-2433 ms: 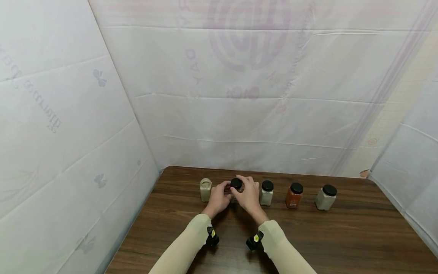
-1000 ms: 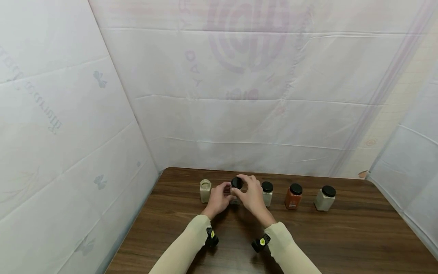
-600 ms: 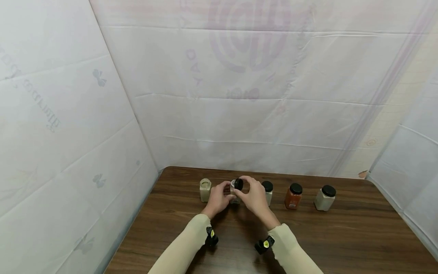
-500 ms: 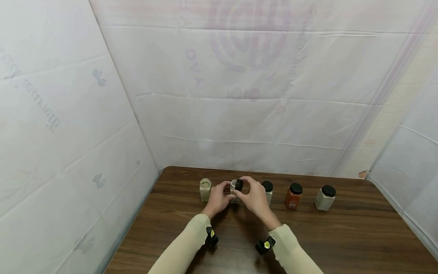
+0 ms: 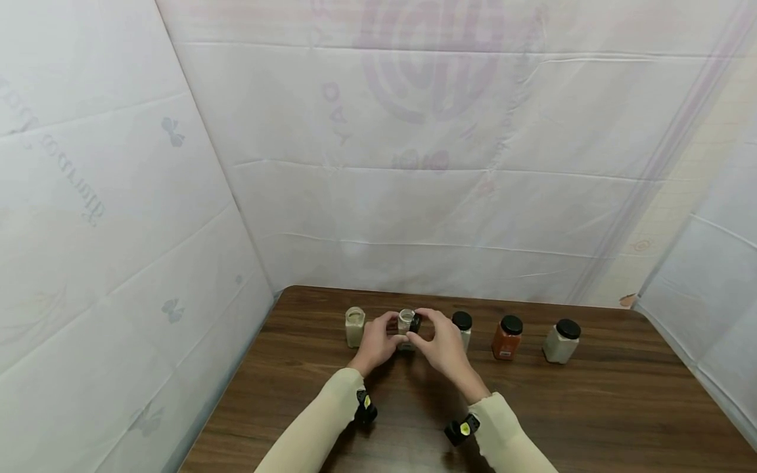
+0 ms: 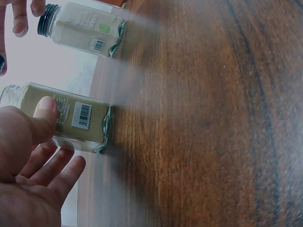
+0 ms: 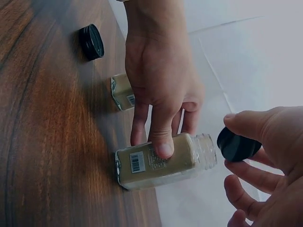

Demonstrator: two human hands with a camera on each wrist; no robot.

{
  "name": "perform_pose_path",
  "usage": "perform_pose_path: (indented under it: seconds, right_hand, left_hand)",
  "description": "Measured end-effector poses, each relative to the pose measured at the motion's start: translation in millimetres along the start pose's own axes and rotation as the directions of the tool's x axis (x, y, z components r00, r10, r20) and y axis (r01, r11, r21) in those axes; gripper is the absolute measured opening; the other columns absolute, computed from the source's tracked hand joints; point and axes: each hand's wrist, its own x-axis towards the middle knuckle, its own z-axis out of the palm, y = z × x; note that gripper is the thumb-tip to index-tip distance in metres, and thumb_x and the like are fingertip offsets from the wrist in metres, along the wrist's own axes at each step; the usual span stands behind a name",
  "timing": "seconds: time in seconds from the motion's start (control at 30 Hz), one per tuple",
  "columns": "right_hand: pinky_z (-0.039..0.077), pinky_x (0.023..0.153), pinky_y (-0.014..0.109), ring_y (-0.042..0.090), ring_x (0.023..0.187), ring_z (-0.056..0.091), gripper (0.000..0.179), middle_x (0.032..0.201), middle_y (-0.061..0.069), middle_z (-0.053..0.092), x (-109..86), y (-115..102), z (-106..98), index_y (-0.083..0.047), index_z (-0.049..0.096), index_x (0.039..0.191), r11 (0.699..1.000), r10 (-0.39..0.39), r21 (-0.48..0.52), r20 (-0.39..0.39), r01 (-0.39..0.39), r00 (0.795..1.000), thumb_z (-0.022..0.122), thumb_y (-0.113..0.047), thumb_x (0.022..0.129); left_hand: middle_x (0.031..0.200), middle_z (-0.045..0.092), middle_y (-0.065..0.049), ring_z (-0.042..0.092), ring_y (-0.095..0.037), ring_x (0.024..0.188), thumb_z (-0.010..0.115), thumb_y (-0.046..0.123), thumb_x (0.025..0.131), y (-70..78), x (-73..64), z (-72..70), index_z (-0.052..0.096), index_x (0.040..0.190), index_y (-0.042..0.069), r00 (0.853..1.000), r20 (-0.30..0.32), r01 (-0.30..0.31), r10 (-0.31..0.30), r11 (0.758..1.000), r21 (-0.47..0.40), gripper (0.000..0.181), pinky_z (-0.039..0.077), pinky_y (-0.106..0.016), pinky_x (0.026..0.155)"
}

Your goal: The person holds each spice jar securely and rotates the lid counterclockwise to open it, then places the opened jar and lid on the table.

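A square glass spice jar [image 7: 156, 163] of tan-brown powder stands upright on the table, its threaded mouth uncovered. My left hand [image 5: 376, 343] grips it around the body, thumb on the label side, as the left wrist view also shows. Just off the mouth, to its right, my right hand [image 5: 443, 345] pinches a black screw lid [image 7: 235, 144] between thumb and fingers; lid and rim are slightly apart. Left of my left hand is another uncovered jar [image 5: 355, 326] of pale powder. A second black lid [image 7: 91, 41] lies on the table in the right wrist view.
Right of my hands stand three capped jars: a pale one [image 5: 462, 326], partly hidden by my right hand, an orange-red one [image 5: 507, 337] and another pale one [image 5: 562, 341]. The wooden table [image 5: 591, 407] ends at white cloth walls [image 5: 414, 217] behind and at the sides.
The black lid was on the jar; my right hand has lifted it off, tilted it and moved it right and lower, baring the mouth. My left hand has kept its grip.
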Motion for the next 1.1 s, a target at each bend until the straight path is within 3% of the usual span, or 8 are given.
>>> perform_pose_path:
  seconds: [0.1,0.43,0.57,0.7,0.9,1.0,1.1]
  right_hand:
    - [0.053,0.089,0.056,0.035,0.109,0.065,0.048,0.121,0.014,0.066,-2.6,1,0,-0.007,0.066,0.132,1.000,-0.016,-0.009,-0.012,0.016,1.000,0.083,-0.019,0.088]
    - [0.052,0.091,0.055,0.034,0.114,0.064,0.048,0.125,0.011,0.066,-8.0,4,-1,-0.009,0.064,0.129,1.000,-0.024,-0.010,0.003,0.024,1.000,0.084,-0.010,0.085]
    - [0.052,0.079,0.047,0.024,0.089,0.065,0.048,0.117,0.009,0.070,-9.1,4,-2,-0.010,0.062,0.124,1.000,-0.021,-0.013,0.010,0.021,1.000,0.086,-0.007,0.082]
    - [0.042,0.067,0.036,0.012,0.060,0.047,0.047,0.114,0.010,0.072,-9.3,4,-3,-0.010,0.060,0.121,1.000,-0.010,-0.029,0.038,0.011,0.999,0.086,-0.008,0.082]
    - [0.035,0.061,0.031,0.009,0.050,0.038,0.045,0.115,0.011,0.074,-10.4,4,-3,-0.012,0.060,0.121,0.999,-0.002,-0.043,0.071,0.005,0.997,0.086,-0.011,0.083]
    - [0.043,0.066,0.037,0.015,0.060,0.052,0.045,0.114,0.009,0.073,-12.0,4,-3,-0.011,0.062,0.119,0.999,-0.008,-0.052,0.064,0.012,0.998,0.087,-0.011,0.082]
    - [0.050,0.079,0.049,0.026,0.087,0.064,0.044,0.114,0.008,0.070,-13.9,3,-2,-0.011,0.066,0.119,0.998,-0.004,-0.055,0.056,0.007,0.998,0.089,-0.012,0.081]
  left_hand:
    - [0.122,0.071,-0.014,0.068,-0.029,0.114,0.078,0.012,0.092,-0.3,-0.5,0.4,0.063,0.131,0.004,1.000,-0.001,-0.006,0.006,1.000,0.008,0.042,0.057,-0.041,0.092]
    - [0.123,0.071,-0.014,0.069,-0.028,0.114,0.079,0.013,0.092,-0.1,0.9,0.8,0.063,0.132,0.004,1.000,0.000,0.017,-0.017,1.000,-0.014,0.044,0.057,-0.040,0.092]
    - [0.123,0.071,-0.015,0.069,-0.029,0.114,0.080,0.011,0.091,-1.0,1.5,1.2,0.063,0.131,0.004,1.000,0.001,0.017,-0.017,1.000,-0.013,0.044,0.057,-0.039,0.092]
    - [0.122,0.071,-0.016,0.069,-0.030,0.113,0.080,0.009,0.090,-1.7,1.5,1.1,0.063,0.131,0.002,1.000,-0.006,0.008,-0.008,1.000,-0.007,0.044,0.058,-0.040,0.091]
    - [0.122,0.071,-0.017,0.069,-0.030,0.114,0.078,0.007,0.091,0.0,0.8,-0.3,0.063,0.131,0.002,1.000,-0.010,0.011,-0.011,1.000,-0.005,0.043,0.057,-0.042,0.092]
    - [0.120,0.072,-0.015,0.069,-0.029,0.112,0.079,0.007,0.091,-0.2,1.0,-0.2,0.064,0.129,0.003,1.000,-0.015,0.003,-0.003,1.000,0.005,0.042,0.057,-0.041,0.092]
    - [0.118,0.073,-0.013,0.070,-0.028,0.111,0.079,0.007,0.090,-0.8,1.6,-0.1,0.065,0.128,0.004,1.000,-0.019,-0.002,0.003,1.000,0.019,0.041,0.058,-0.040,0.090]
